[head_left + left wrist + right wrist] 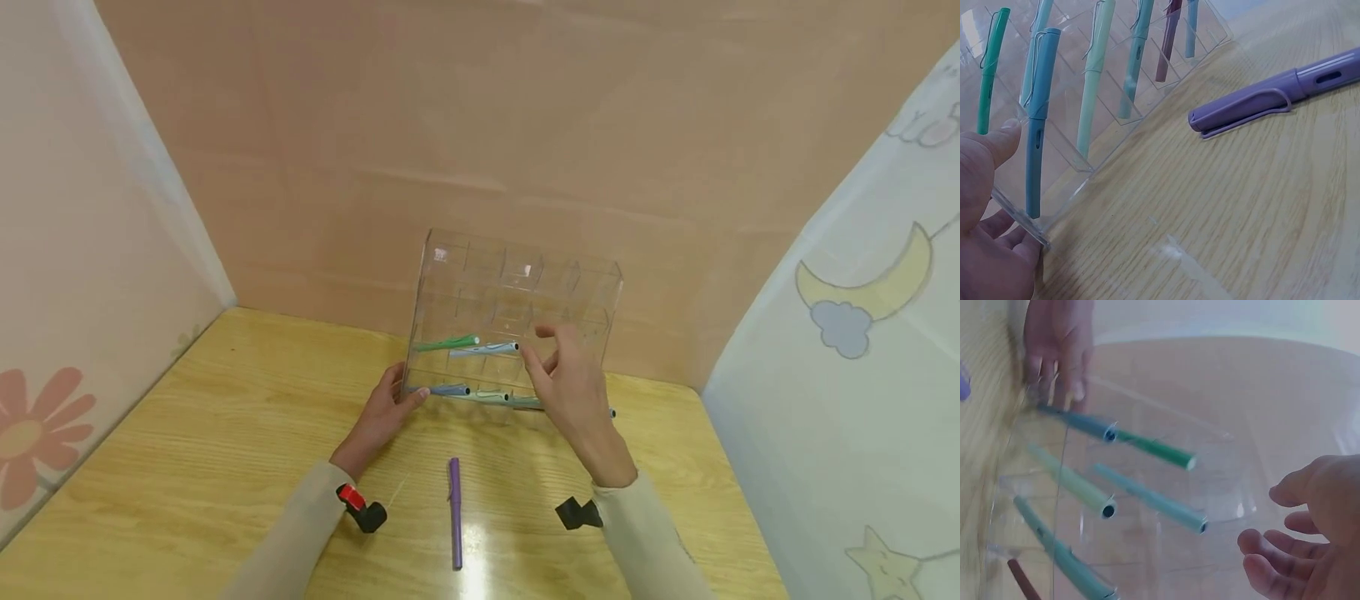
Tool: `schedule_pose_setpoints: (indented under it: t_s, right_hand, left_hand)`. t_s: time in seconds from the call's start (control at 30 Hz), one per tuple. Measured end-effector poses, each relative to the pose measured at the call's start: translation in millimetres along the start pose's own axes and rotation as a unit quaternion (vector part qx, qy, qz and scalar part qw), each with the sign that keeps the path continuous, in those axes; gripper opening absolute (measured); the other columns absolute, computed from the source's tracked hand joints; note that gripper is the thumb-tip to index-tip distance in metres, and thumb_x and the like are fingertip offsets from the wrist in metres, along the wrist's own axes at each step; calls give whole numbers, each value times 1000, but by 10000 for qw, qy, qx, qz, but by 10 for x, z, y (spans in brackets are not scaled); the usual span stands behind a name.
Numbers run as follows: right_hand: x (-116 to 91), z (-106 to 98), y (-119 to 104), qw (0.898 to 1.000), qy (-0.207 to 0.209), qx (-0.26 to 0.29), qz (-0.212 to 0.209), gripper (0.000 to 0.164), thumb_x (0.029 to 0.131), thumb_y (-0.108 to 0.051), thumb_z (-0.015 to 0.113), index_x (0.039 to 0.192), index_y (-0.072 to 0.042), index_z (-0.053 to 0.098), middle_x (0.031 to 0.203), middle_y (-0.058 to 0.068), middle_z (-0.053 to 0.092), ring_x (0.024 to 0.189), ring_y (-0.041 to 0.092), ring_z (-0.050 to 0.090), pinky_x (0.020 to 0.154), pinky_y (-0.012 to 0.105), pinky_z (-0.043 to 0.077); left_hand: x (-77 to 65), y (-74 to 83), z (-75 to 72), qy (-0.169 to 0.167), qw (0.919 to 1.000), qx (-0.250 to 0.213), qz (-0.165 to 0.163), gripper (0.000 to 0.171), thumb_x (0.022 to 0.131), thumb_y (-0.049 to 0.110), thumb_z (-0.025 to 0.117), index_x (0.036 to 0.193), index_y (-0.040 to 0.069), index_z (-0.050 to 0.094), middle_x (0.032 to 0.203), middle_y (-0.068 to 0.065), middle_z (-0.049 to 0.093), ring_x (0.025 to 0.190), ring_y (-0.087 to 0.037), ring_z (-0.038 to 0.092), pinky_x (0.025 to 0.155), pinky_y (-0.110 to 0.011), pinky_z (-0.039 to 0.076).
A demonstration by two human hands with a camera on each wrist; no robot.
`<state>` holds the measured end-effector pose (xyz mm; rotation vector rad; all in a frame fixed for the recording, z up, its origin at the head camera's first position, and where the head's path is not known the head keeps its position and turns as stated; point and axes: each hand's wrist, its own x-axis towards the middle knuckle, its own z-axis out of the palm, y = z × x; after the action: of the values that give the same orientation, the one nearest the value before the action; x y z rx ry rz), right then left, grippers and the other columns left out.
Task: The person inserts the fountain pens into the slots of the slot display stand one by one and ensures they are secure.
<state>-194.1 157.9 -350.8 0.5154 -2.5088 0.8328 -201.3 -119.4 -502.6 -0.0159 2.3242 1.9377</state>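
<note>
A clear plastic rack with rows of compartments stands tilted on the table. My left hand grips its lower left corner, thumb in front and fingers behind. Slanted in the upper occupied row are a green pen and a light blue pen. The bottom row holds a blue pen, a pale green pen, a teal pen, a maroon pen and another blue pen. Just right of the light blue pen's end, my right hand hovers with loosely bent fingers, holding nothing.
On the wooden table, a purple pen lies between my forearms, in front of the rack. A brown backdrop rises behind. Patterned cloth panels flank the table on the left and right.
</note>
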Motion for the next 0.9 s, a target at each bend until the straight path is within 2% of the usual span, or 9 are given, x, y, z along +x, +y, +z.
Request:
schedule_pose_setpoints:
  t_s: [0.1,0.17,0.33,0.47,0.63,0.8,0.9]
  right_hand:
    - [-118,-47,-81,9999,-79,86,-112,32,101,-18,74,128,-3,65,109,11,74,61,7,57,46,22,42]
    - [-216,-47,-125,9996,-196,135,-182,30,100,-15,76,126,-3,66,114,10,74,61,5,55,47,21,43]
    - [-515,43,-185,9970,-593,366,-323,26,98,-11,77,121,-6,67,88,1,67,56,-5,47,44,17,40]
    - [-704,142,-202,9944,-770,544,-483,23,97,-8,77,116,-5,67,76,-5,63,52,-11,40,41,12,36]
    - [-834,256,-220,9935,-856,401,-634,23,93,-6,81,113,-5,68,78,-4,67,52,-13,37,43,11,37]
    - [-928,369,-231,9914,-1121,395,-541,22,93,-8,81,112,-6,69,86,-1,72,53,-13,37,43,10,37]
    - [-982,442,-216,9895,-1234,456,-601,23,94,-7,80,114,-5,68,99,5,76,54,-14,37,43,8,36]
  left_hand:
    - [5,5,-24,-11,10000,-2,7,83,109,38,62,170,10,14,178,-22,19,164,-48,22,131,-64,27]
    - [9,4,-31,-3,10000,24,8,84,109,39,62,171,9,13,178,-23,18,164,-49,21,131,-64,27]
    - [1,-24,-37,32,10000,18,-16,84,109,37,63,171,9,13,178,-23,18,164,-49,21,131,-64,26]
    - [-9,-45,-42,25,10000,-22,-14,82,109,36,62,171,10,14,178,-22,18,164,-48,21,131,-63,26]
    - [-17,-25,-50,29,10000,2,23,81,109,37,63,170,10,16,178,-22,19,164,-48,22,131,-64,27]
    - [-23,-12,-61,26,10000,-3,23,80,109,37,63,169,11,17,178,-22,20,164,-47,22,131,-63,27]
    - [-35,-5,-64,14,10000,24,35,82,109,39,62,170,10,16,178,-23,19,164,-49,21,131,-65,27]
